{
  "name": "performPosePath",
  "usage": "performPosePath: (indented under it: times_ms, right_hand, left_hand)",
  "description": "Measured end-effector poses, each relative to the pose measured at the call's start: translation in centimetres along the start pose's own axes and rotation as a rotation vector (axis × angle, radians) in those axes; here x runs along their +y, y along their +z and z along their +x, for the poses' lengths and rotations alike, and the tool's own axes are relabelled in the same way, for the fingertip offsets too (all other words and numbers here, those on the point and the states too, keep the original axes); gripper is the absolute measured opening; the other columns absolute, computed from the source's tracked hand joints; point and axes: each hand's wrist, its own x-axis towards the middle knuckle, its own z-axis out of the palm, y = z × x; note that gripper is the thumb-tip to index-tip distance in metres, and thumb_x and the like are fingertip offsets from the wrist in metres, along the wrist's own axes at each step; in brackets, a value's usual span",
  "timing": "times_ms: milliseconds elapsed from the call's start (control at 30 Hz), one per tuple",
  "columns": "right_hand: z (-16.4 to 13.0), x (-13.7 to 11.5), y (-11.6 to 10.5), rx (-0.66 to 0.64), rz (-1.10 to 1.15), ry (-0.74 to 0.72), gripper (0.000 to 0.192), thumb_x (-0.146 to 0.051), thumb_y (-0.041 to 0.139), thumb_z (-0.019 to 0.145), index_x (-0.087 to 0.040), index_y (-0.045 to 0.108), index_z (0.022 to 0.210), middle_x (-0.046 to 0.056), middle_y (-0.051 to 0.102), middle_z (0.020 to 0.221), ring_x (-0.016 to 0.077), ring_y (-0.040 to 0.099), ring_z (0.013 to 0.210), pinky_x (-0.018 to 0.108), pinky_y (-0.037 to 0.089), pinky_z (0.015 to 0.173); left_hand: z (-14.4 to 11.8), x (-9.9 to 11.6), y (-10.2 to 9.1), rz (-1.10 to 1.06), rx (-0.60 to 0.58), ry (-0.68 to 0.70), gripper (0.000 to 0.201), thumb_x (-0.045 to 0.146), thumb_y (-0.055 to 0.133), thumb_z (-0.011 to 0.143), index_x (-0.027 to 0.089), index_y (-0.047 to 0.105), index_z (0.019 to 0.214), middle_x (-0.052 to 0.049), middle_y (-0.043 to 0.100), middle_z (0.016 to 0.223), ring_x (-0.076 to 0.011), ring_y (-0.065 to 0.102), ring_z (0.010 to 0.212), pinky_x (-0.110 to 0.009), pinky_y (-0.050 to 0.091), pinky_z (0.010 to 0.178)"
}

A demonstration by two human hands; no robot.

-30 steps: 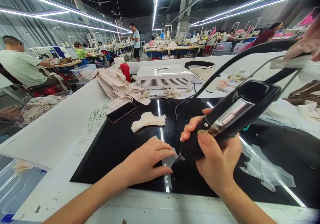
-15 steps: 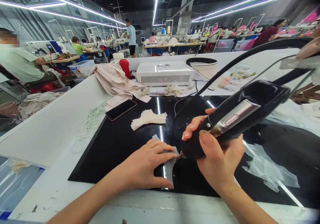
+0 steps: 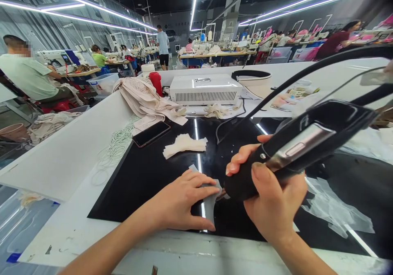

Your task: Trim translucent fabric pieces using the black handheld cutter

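My left hand (image 3: 187, 199) lies flat with its fingers spread, pressing a thin translucent piece of material (image 3: 210, 207) onto a glossy black mat (image 3: 132, 185). Wrapped around a black corded hand tool (image 3: 294, 148) is my right hand (image 3: 273, 189), its thumb on the near side of the body. The tool leans up to the right. Its small metal tip (image 3: 222, 195) meets the right edge of the translucent piece, beside my left fingertips; whether it touches the mat I cannot tell. Beyond my left hand rests a stack of cream cut pieces (image 3: 184, 145).
Translucent pieces (image 3: 340, 207) lie at right. A phone (image 3: 152, 134) and pale green cord (image 3: 118, 144) lie at left, near beige fabric (image 3: 147, 99). Behind stand a white vented box (image 3: 205, 91) and a red container (image 3: 156, 82). The tool's thick cable (image 3: 285, 84) arches at right. Other people work at machines farther away.
The tool has tilted slightly, its upper end shifting right. Its tip stays at the translucent piece's edge. My left hand keeps its place on the piece; the whole view has shifted a little.
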Motion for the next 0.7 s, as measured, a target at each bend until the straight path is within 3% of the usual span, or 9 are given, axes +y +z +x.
performPosePath:
  times_ms: [233, 367, 700]
  right_hand:
    - [-0.7, 0.0, 0.1, -0.052, 0.017, 0.003, 0.038, -0.037, 0.091, 0.096, -0.029, 0.068, 0.125, -0.003, 0.074, 0.088, 0.015, 0.07, 0.065, 0.029, 0.062, 0.06]
    - [-0.8, -0.2, 0.0, -0.061, 0.009, 0.017, 0.034, -0.033, 0.088, 0.098, -0.03, 0.068, 0.126, -0.004, 0.075, 0.088, 0.0146, 0.069, 0.065, 0.028, 0.062, 0.06]
    - [-1.8, -1.6, -0.2, -0.086, 0.055, 0.071, 0.039, -0.042, 0.093, 0.092, -0.03, 0.071, 0.122, -0.002, 0.072, 0.085, 0.0168, 0.067, 0.066, 0.032, 0.063, 0.063]
  left_hand:
    - [0.0, -0.1, 0.3, 0.009, 0.022, 0.003, 0.074, 0.051, 0.092, 0.094, 0.029, 0.065, 0.159, -0.014, 0.061, 0.166, -0.0377, 0.055, 0.155, -0.066, 0.025, 0.14]
    - [0.1, 0.0, 0.2, 0.0, 0.028, 0.018, 0.074, 0.049, 0.094, 0.093, 0.029, 0.067, 0.158, -0.013, 0.062, 0.164, -0.037, 0.056, 0.153, -0.059, 0.033, 0.137]
    - [0.2, 0.5, -0.3, 0.002, 0.019, 0.021, 0.069, 0.043, 0.095, 0.092, 0.026, 0.069, 0.154, -0.013, 0.064, 0.163, -0.0382, 0.056, 0.151, -0.064, 0.034, 0.137]
